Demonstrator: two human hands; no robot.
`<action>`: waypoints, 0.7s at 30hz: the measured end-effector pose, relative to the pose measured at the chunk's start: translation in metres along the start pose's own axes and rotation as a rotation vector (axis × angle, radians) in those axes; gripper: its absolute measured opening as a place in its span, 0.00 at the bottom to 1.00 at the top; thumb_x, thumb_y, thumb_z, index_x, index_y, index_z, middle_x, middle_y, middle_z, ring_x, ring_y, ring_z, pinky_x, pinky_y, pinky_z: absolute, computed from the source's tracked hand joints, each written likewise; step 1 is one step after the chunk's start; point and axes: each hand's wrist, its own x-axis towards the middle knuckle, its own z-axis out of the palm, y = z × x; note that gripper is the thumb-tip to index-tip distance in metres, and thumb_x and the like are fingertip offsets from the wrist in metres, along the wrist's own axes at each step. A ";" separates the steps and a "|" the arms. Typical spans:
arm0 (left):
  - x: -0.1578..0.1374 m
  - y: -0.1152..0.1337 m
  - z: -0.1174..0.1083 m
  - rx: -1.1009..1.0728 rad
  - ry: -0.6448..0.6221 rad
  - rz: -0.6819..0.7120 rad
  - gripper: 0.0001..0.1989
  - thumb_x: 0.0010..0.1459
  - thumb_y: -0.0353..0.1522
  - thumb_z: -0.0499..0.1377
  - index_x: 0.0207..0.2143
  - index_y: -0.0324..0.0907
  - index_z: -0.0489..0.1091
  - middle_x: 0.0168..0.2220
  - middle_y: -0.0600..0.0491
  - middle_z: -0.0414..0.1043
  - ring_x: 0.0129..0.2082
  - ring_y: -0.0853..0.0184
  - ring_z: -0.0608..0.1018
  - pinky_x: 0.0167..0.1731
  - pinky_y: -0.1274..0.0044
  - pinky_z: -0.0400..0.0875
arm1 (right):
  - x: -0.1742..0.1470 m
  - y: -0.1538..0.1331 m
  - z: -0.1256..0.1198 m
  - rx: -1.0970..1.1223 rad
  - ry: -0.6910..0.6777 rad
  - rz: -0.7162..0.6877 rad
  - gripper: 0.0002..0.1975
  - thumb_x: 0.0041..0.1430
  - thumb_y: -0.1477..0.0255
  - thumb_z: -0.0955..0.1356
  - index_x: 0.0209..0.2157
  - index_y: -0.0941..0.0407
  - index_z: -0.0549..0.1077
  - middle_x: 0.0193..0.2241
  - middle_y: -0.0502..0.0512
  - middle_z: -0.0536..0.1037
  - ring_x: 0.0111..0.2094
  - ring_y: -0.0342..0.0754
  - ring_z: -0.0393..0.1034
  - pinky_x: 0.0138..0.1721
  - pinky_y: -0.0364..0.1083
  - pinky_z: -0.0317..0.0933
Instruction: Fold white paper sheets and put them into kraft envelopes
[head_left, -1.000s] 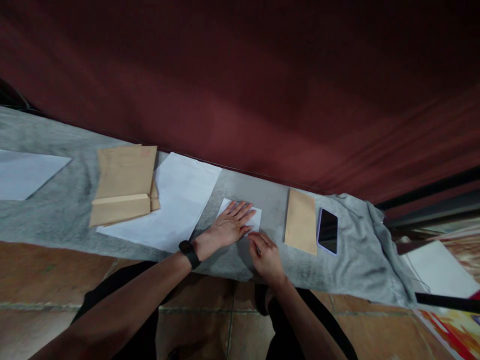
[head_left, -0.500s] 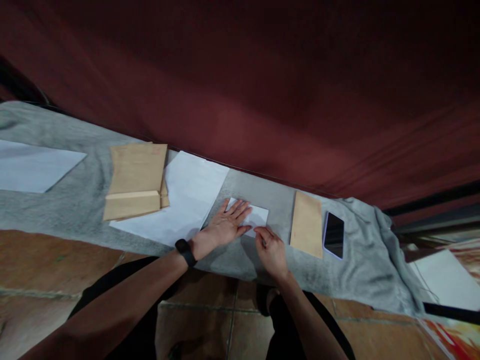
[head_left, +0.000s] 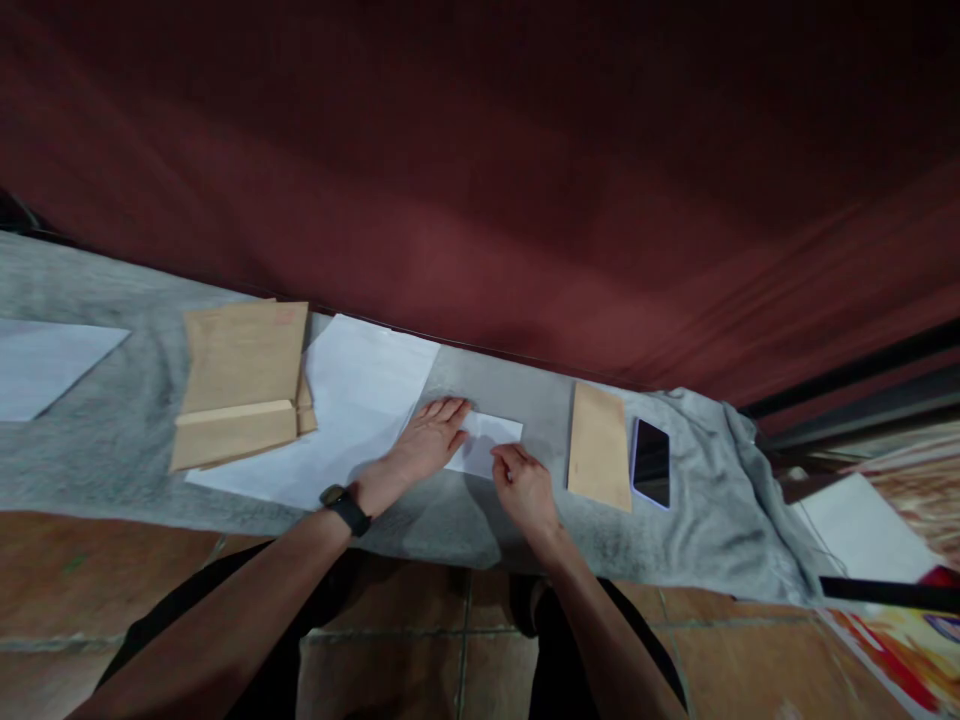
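A small folded sheet of white paper (head_left: 486,440) lies on the grey cloth (head_left: 517,385) in front of me. My left hand (head_left: 433,438) rests flat over the paper's left edge, fingers stretched out side by side. At the paper's lower right corner is my right hand (head_left: 525,490), its fingers curled in and the knuckles against or just over the edge. I see nothing held in it. Left of my left hand lie larger white sheets (head_left: 367,385), partly under a stack of brown envelopes (head_left: 247,355). A single brown envelope (head_left: 600,447) lies right of my right hand.
A phone (head_left: 651,463) lies beside the single envelope, where the cloth bunches up further right. Another white sheet (head_left: 52,365) is at the far left. Dark red fabric (head_left: 465,250) rises behind the cloth's back edge. Tiled floor (head_left: 390,640) shows below.
My left hand has slid left off the paper's middle to its left edge, its fingers drawn together. My right hand stays curled by the right corner. The whole view has shifted slightly.
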 end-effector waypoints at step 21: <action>0.020 -0.004 -0.030 -1.190 0.061 -0.528 0.09 0.45 0.38 0.66 0.25 0.43 0.72 0.20 0.58 0.70 0.22 0.68 0.72 0.25 0.78 0.62 | -0.001 -0.007 -0.007 0.038 -0.077 -0.277 0.36 0.68 0.61 0.66 0.72 0.55 0.53 0.70 0.61 0.61 0.69 0.55 0.56 0.68 0.58 0.57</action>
